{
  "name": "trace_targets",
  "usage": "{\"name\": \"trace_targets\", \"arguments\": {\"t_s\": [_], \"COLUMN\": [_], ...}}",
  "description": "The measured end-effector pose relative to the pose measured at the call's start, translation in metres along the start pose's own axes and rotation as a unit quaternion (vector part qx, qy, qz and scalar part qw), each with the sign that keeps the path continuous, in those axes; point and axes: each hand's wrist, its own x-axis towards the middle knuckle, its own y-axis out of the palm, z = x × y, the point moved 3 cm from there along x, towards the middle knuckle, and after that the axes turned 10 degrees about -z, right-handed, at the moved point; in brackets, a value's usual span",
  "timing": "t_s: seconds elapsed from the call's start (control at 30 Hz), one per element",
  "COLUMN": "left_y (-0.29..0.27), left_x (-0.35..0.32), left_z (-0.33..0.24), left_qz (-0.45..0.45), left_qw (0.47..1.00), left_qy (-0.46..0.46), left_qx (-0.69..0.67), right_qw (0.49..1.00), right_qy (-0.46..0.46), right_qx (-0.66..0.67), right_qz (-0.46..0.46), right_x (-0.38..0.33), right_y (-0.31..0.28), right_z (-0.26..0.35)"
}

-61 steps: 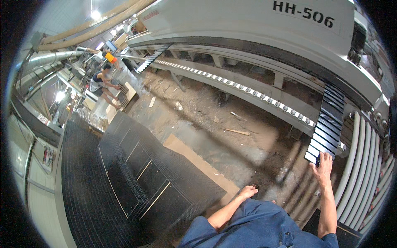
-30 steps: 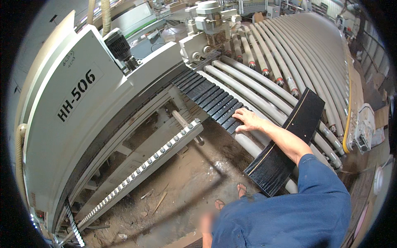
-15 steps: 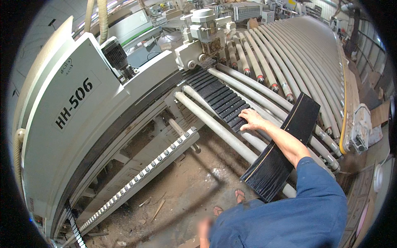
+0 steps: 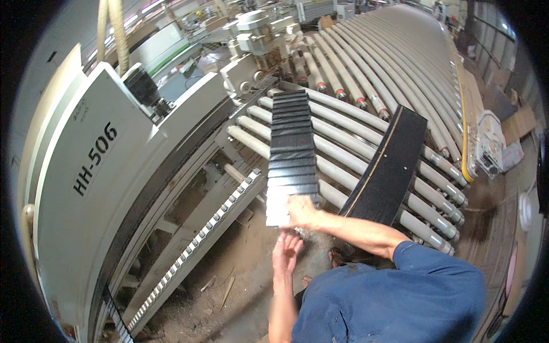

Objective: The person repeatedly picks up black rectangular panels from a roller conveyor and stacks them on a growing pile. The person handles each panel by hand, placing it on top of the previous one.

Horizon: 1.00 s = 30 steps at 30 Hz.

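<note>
A long row of black, slat-like strips (image 4: 292, 140), laid side by side, slants across the grey rollers, its near end overhanging them and shining with glare. My right hand (image 4: 303, 212) is closed on the right edge of that near end. Just below the end is my left hand (image 4: 286, 251), its fingers apart and pointing up toward the strips, holding nothing visible. Whether its fingertips touch the strips I cannot tell. To the right, under and beyond my right forearm, a wide black board (image 4: 394, 163) with a thin light line along it rests across the rollers.
A large white machine (image 4: 97, 166) stands along the left. Grey conveyor rollers (image 4: 343, 134) stretch away to the far right. Below the machine runs a notched rail (image 4: 194, 246). Wood scraps (image 4: 226, 291) and dust lie on the concrete floor.
The row of strips has swung out from beside the machine, its near end coming toward me and left. My right hand moved with it. My left hand has risen from my side to that end.
</note>
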Motion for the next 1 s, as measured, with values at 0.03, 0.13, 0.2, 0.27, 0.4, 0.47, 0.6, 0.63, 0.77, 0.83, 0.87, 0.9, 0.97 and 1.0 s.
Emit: {"name": "trace_targets", "arguments": {"t_s": [0.03, 0.13, 0.2, 0.27, 0.4, 0.47, 0.6, 0.63, 0.77, 0.83, 0.87, 0.9, 0.97, 1.0], "left_y": [-0.004, 0.01, -0.003, 0.002, 0.042, 0.019, 0.039, 0.044, 0.078, 0.102, 0.114, 0.117, 0.118, 0.118], "left_x": [0.015, 0.004, -0.005, -0.025, -0.076, -0.072, -0.091, -0.089, -0.082, -0.08, -0.082, -0.08, -0.071, -0.07], "left_z": [-0.002, -0.016, -0.019, -0.028, -0.053, -0.055, -0.03, -0.021, 0.018, 0.033, 0.036, 0.043, 0.062, 0.065], "left_qz": [0.04, 0.0, 0.012, -0.002, 0.029, 0.037, 0.065, 0.072, 0.102, 0.147, 0.176, 0.165, 0.159, 0.135], "left_qw": [0.997, 0.996, 0.998, 0.999, 0.998, 0.999, 0.998, 0.997, 0.99, 0.979, 0.974, 0.974, 0.969, 0.969], "left_qy": [-0.001, 0.017, 0.02, 0.04, 0.055, 0.023, 0.0, -0.025, -0.095, -0.122, -0.117, -0.141, -0.17, -0.172], "left_qx": [-0.066, -0.087, -0.049, -0.029, 0.011, 0.016, 0.015, 0.004, 0.03, 0.07, 0.075, 0.07, 0.084, 0.116], "right_qw": [0.996, 0.997, 0.987, 0.981, 0.953, 0.925, 0.835, 0.81, 0.775, 0.736, 0.754, 0.769, 0.77, 0.767], "right_qy": [0.045, -0.049, -0.113, -0.079, 0.025, 0.139, 0.314, 0.329, 0.381, 0.421, 0.432, 0.442, 0.467, 0.482], "right_qx": [0.043, 0.049, 0.113, 0.168, 0.165, 0.15, 0.265, 0.294, 0.222, 0.269, 0.222, 0.175, 0.13, 0.11], "right_qz": [0.057, -0.025, -0.032, -0.062, -0.254, -0.319, -0.366, -0.385, -0.453, -0.457, -0.443, -0.427, -0.415, -0.409], "right_x": [-0.007, -0.046, -0.067, -0.081, -0.099, -0.113, -0.138, -0.144, -0.173, -0.207, -0.215, -0.222, -0.225, -0.227], "right_y": [0.005, 0.005, -0.022, -0.038, -0.097, -0.1, -0.106, -0.11, -0.138, -0.127, -0.132, -0.135, -0.14, -0.139], "right_z": [0.015, 0.049, 0.059, 0.047, 0.021, -0.013, -0.059, -0.067, -0.088, -0.129, -0.132, -0.134, -0.148, -0.155]}}
